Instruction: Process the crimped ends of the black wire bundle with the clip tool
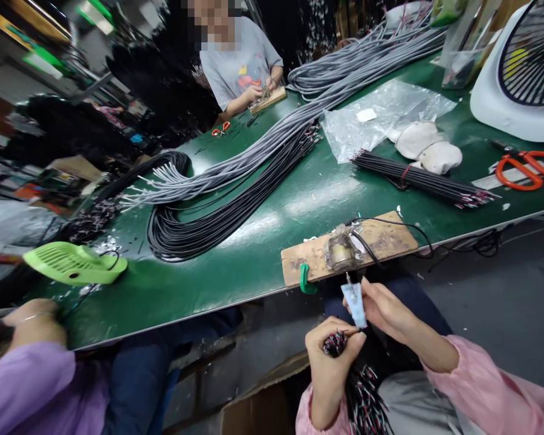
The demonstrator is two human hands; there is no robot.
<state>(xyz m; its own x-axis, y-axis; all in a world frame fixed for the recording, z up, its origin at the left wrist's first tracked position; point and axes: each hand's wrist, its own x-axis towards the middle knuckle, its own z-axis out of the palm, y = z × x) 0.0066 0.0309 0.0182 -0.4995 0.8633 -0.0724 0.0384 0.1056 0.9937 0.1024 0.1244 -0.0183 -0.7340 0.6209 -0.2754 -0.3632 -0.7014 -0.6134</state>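
My left hand [330, 356] is closed around a bundle of thin black cables [335, 343], their stripped ends showing red, white and black. Its thumb and forefinger meet just below a light blue tapered piece [354, 305]. That piece sits at the end of a thin metal shaft below a small motor [342, 251], which is fixed to a wooden board [387, 235] at the table edge. My right hand [383, 308] is beside the blue piece with fingers bent; the piece partly covers its fingertips, so what they pinch is hidden. More cable ends [365, 399] hang over my lap.
A green clamp [306, 279] grips the board. On the green table [254, 272] lie black cables [217, 223], grey cables [254, 154], a tied bundle [408, 175], orange-handled scissors [521, 172] and a white fan [485, 103]. Co-workers sit opposite and at left, beside a green fan [68, 263].
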